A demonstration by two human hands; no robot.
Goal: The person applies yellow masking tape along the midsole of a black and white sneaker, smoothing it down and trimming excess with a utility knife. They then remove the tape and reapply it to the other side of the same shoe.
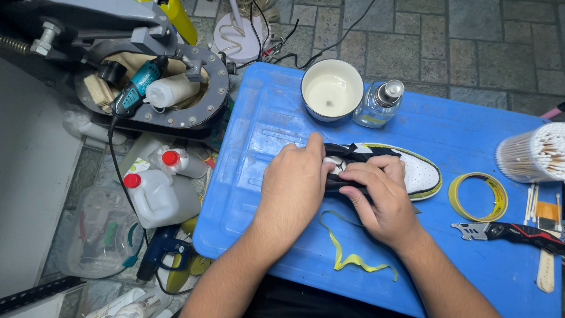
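Note:
A white and black sneaker [415, 171] with a yellow-green sole edge lies on its side on the blue plastic lid [259, 123]. My left hand [292, 182] covers and grips the heel end of the sneaker. My right hand [379, 197] holds the black upper at the middle, fingers curled over it. A loose yellow shoelace [347, 253] lies on the lid just in front of my hands.
Behind the sneaker stand a white bowl [332, 89] and a small glass bottle [379, 105]. To the right are a tape roll [478, 197], a utility knife [509, 232], a wooden stick [546, 271] and a tub of cotton swabs [532, 152]. White jugs [156, 197] and tools clutter the floor at left.

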